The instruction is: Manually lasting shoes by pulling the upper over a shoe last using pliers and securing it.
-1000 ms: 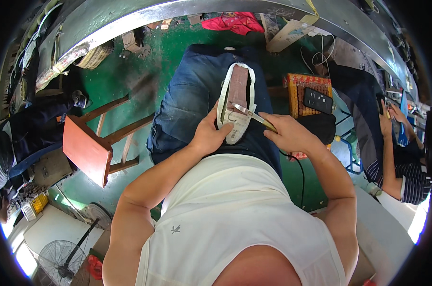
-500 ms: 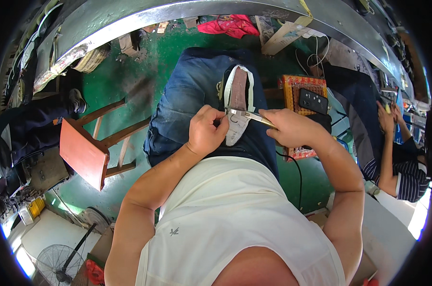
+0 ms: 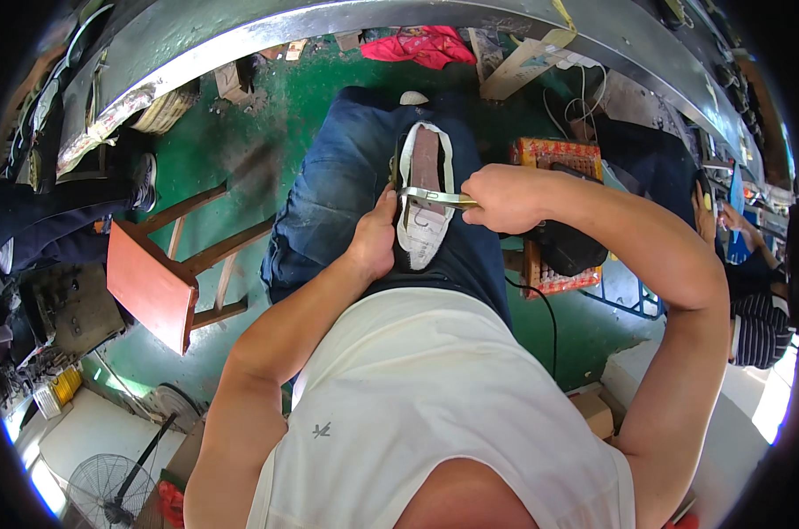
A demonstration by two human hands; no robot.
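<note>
A shoe upper on its last lies sole side up across my thighs, with a white rim around a brown middle strip and a greyish-white lower end. My left hand is closed on its left side, thumb along the edge and the other fingers partly hidden. In my right hand I grip metal lasting pincers. Their head lies across the shoe and reaches its left edge near my left thumb. Most of the handle is hidden in my fist. Beyond the shoe, a small white rounded piece shows.
A stool with a reddish seat stands to the left. At right is a red-edged beaded seat with a black bag on it. A metal bench edge curves across the front. Another person's hand is at far right.
My left hand has gone from pinching at the shoe's edge to holding its side. My right hand has shifted left and forward with the pincers. The white rounded piece has come into view.
</note>
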